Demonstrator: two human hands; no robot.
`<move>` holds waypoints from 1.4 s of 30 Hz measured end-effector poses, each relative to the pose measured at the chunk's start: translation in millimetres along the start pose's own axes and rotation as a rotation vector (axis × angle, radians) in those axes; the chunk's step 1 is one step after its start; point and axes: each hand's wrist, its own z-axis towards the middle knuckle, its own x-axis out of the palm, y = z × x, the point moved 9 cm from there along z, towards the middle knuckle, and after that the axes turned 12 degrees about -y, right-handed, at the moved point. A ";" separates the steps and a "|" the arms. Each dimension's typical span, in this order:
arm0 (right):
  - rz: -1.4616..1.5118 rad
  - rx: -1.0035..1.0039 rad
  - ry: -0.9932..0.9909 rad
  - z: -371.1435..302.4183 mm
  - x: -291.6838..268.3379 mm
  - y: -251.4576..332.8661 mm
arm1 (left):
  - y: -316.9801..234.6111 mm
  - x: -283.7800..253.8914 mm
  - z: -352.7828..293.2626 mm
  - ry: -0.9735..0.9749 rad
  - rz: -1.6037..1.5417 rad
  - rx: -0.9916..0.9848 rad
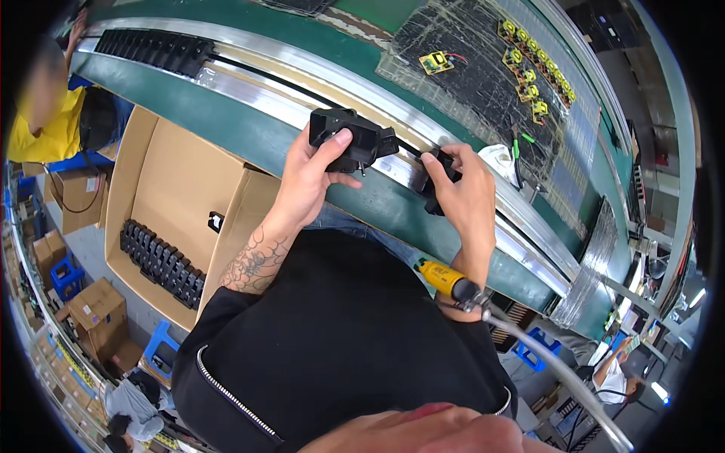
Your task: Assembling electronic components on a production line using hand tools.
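My left hand [302,177] grips a black plastic housing [343,124], thumb on its face, above the near edge of a long silvery metal rail [279,112]. A small pin or screw sticks out at the housing's lower side. To its right, my right hand [470,192] closes around a second black plastic piece [434,180] at the rail; the fingers partly cover it. Whether that piece touches the rail is unclear. A row of similar black parts [151,51] sits along the rail's far left end.
A cardboard box [177,162] at the left holds black parts [161,260]. A yellow electric screwdriver [442,279] hangs by my right forearm. Yellow-and-black circuit boards [436,63] and green-handled pliers [516,151] lie on the bench's far side. A person in yellow [57,128] stands at far left.
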 end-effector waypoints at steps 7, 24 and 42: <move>-0.114 -0.065 -0.185 -7.5 -10.5 -21.9 | 10.8 5.2 -0.4 -0.009 -0.024 -0.095; 0.882 -0.431 -0.180 -49.2 -70.6 -29.6 | 30.8 44.2 -7.2 0.151 0.061 -0.163; 0.163 -0.600 -0.499 -54.3 -56.3 -35.4 | 39.7 103.6 -11.7 0.428 0.530 0.087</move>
